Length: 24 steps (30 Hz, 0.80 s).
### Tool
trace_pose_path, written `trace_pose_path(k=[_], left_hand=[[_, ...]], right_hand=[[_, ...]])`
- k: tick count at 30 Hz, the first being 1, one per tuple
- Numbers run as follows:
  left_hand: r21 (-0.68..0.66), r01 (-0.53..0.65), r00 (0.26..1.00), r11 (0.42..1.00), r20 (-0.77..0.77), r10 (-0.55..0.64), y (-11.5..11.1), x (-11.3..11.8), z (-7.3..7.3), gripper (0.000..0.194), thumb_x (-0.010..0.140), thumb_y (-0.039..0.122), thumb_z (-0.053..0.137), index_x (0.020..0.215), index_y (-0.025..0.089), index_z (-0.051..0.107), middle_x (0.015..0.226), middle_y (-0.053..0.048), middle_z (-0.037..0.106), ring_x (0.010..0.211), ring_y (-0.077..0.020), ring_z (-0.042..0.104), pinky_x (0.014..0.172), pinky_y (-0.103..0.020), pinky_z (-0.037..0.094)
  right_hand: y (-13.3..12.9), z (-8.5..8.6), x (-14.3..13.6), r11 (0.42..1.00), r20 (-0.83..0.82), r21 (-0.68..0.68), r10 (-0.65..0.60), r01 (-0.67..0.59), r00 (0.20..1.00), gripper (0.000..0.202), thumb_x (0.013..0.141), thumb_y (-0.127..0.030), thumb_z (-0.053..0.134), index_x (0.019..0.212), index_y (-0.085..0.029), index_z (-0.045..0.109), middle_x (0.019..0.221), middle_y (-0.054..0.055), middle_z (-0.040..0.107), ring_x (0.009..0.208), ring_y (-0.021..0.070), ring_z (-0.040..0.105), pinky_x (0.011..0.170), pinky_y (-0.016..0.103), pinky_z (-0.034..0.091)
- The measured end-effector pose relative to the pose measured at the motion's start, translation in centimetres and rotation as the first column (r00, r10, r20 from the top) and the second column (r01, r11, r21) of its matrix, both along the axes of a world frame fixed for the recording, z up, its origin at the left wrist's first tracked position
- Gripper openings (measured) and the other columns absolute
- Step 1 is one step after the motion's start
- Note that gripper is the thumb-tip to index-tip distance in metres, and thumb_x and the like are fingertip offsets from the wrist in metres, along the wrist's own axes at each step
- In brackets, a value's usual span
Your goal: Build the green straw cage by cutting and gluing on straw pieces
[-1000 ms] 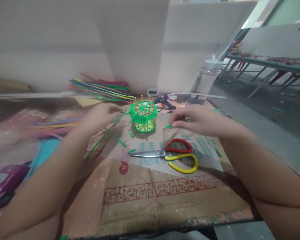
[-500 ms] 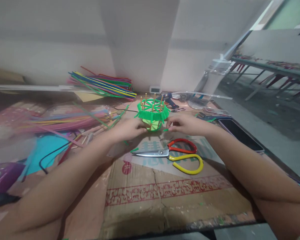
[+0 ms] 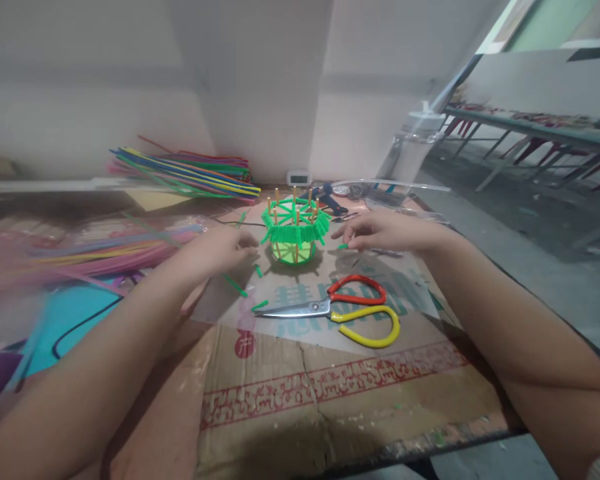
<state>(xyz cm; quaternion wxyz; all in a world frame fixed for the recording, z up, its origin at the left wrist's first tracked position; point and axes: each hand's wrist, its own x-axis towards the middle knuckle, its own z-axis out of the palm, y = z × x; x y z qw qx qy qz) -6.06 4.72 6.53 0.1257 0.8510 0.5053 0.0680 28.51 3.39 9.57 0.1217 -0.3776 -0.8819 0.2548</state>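
Note:
A green craft piece (image 3: pixel 297 232), with a fuzzy pipe-cleaner fringe and several thin wooden sticks rising from it, stands upright on the cardboard (image 3: pixel 260 380). To its left, my left hand (image 3: pixel 233 249) is apart from it, fingers loosely bent and holding nothing. On the other side my right hand (image 3: pixel 375 231) pinches a short green pipe-cleaner piece (image 3: pixel 343 246) at its fingertips, clear of the craft. Scissors (image 3: pixel 313 308) with one red and one yellow handle lie in front, near several green scraps (image 3: pixel 236 285).
A bundle of coloured pipe cleaners (image 3: pixel 190 173) lies at the back left, with plastic-wrapped ones (image 3: pixel 145 250) nearer. A small white digital display (image 3: pixel 299 178), a dark blue glue gun (image 3: pixel 335 199) and a clear bottle (image 3: pixel 410 150) stand or lie along the back.
My left hand has let go of the craft's base and drawn away to the left. The right hand has shifted right and up with the green scrap. The view has turned slightly right.

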Motion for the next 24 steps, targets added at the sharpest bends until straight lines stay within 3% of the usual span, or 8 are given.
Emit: trace_pose_path(k=[3, 8, 11, 14, 18, 21, 24], left_hand=[[0.045, -0.025, 0.996, 0.999, 0.089, 0.020, 0.1, 0.9, -0.6, 0.037, 0.087, 0.051, 0.051, 0.093, 0.023, 0.073, 0.085, -0.004, 0.075, 0.071, -0.0215, 0.064, 0.061, -0.028, 0.038], [0.059, 0.010, 0.991, 0.998, 0.136, -0.018, 0.0, 1.9, -1.5, 0.033, 0.088, 0.047, 0.051, 0.088, 0.022, 0.072, 0.083, -0.003, 0.074, 0.071, -0.0215, 0.063, 0.062, -0.029, 0.037], [0.118, -0.078, 0.982, 0.990, 0.180, 0.056, 0.4, 1.7, -2.3, 0.031, 0.088, 0.045, 0.053, 0.094, 0.021, 0.071, 0.089, -0.006, 0.075, 0.076, -0.0230, 0.064, 0.064, -0.030, 0.039], [0.118, -0.150, 0.942, 0.982, 0.320, 0.105, 0.7, 1.6, -3.1, 0.034, 0.087, 0.041, 0.055, 0.111, 0.020, 0.067, 0.092, -0.007, 0.074, 0.079, -0.0227, 0.065, 0.069, -0.031, 0.043], [0.040, -0.089, 0.893, 0.995, 0.446, 0.062, 1.0, 2.2, -3.9, 0.031, 0.087, 0.034, 0.052, 0.108, 0.017, 0.067, 0.098, -0.007, 0.074, 0.086, -0.0218, 0.067, 0.077, -0.031, 0.048], [0.014, -0.089, 0.888, 0.996, 0.453, 0.073, 1.0, 2.7, -4.2, 0.030, 0.086, 0.034, 0.051, 0.104, 0.016, 0.066, 0.102, -0.007, 0.073, 0.088, -0.0210, 0.067, 0.078, -0.030, 0.050], [0.030, -0.180, 0.898, 0.983, 0.412, 0.152, 0.9, 2.4, -4.0, 0.034, 0.087, 0.037, 0.049, 0.110, 0.015, 0.063, 0.103, -0.009, 0.072, 0.082, -0.0205, 0.066, 0.073, -0.031, 0.049]], right_hand=[[0.0, -1.1, -1.1, 1.000, 0.013, -0.016, 0.023, -0.023, 1.000, 0.014, 0.090, -0.032, 0.062, 0.083, -0.022, 0.069, 0.118, 0.009, 0.074, 0.092, 0.0193, 0.069, 0.066, 0.030, 0.053], [-0.1, -2.3, -2.7, 0.995, 0.047, -0.055, 0.085, -0.082, 0.995, 0.020, 0.092, -0.034, 0.059, 0.094, -0.018, 0.070, 0.086, 0.004, 0.071, 0.076, 0.0163, 0.066, 0.067, 0.029, 0.049], [-0.1, -2.5, -3.0, 0.998, 0.054, -0.039, 0.056, -0.054, 0.997, 0.019, 0.092, -0.033, 0.059, 0.095, -0.017, 0.070, 0.086, 0.004, 0.070, 0.075, 0.0158, 0.065, 0.066, 0.027, 0.046], [-0.1, -2.7, -3.2, 0.999, 0.046, 0.035, -0.011, 0.009, 0.999, 0.017, 0.090, -0.030, 0.060, 0.092, -0.016, 0.069, 0.087, 0.004, 0.069, 0.077, 0.0162, 0.063, 0.067, 0.027, 0.045], [-0.1, -3.2, -3.8, 0.994, 0.001, 0.037, -0.101, 0.101, 0.995, 0.016, 0.089, -0.028, 0.059, 0.093, -0.016, 0.068, 0.083, 0.004, 0.069, 0.074, 0.0163, 0.062, 0.066, 0.027, 0.043], [0.0, -3.5, -3.9, 0.997, -0.018, 0.013, -0.081, 0.081, 0.997, 0.017, 0.089, -0.030, 0.059, 0.095, -0.017, 0.068, 0.082, 0.003, 0.069, 0.075, 0.0169, 0.063, 0.068, 0.028, 0.044], [0.2, -3.2, -3.2, 0.997, 0.026, -0.017, -0.073, 0.074, 0.997, 0.020, 0.089, -0.034, 0.059, 0.092, -0.017, 0.068, 0.084, 0.004, 0.070, 0.076, 0.0177, 0.063, 0.069, 0.029, 0.044]])
